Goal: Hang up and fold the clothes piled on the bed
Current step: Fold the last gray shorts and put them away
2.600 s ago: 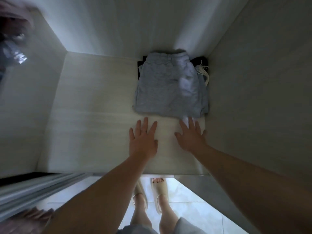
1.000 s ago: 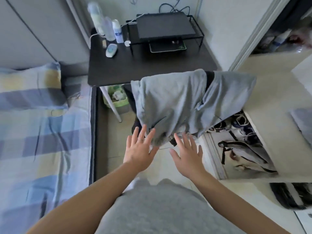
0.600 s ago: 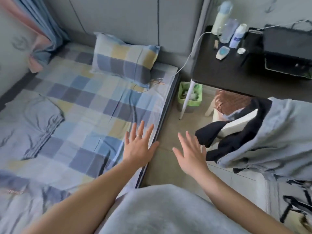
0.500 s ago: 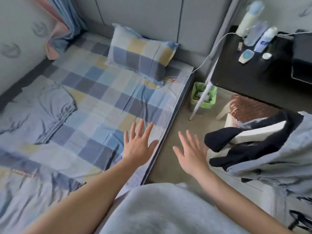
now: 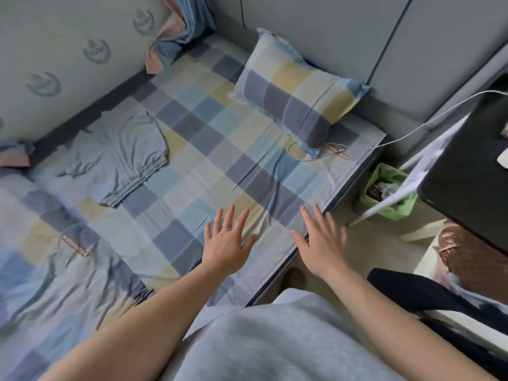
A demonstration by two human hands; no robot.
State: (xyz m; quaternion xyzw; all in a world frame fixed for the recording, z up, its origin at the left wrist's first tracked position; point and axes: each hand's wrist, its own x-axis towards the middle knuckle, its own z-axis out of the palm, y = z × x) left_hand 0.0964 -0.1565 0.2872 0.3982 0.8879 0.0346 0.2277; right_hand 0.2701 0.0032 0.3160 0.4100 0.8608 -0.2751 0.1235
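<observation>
Swinging away from the wardrobe shelf, where both hands were hovering at a folded grey garment moments ago, the view is now settling on the bed [image 5: 209, 171], which serves as the landmark below. Nearest its close edge, the left hand [image 5: 228, 243] is hovering over the checked sheet, fingers spread and holding nothing; the right hand [image 5: 319, 243] is equally spread and empty, hanging just past the bed's edge over the floor. Further across the bed, toward the far wall side, a light blue garment [image 5: 118, 158] is lying crumpled and flat, well apart from both hands. At the bed's head end, a checked pillow [image 5: 297, 83] is resting against the headboard.

By my judgement, one item is stowed and the person is turning to fetch the next. Reaching it is going to call for leaning well over the mattress, then gathering the loose cloth with both hands.
</observation>
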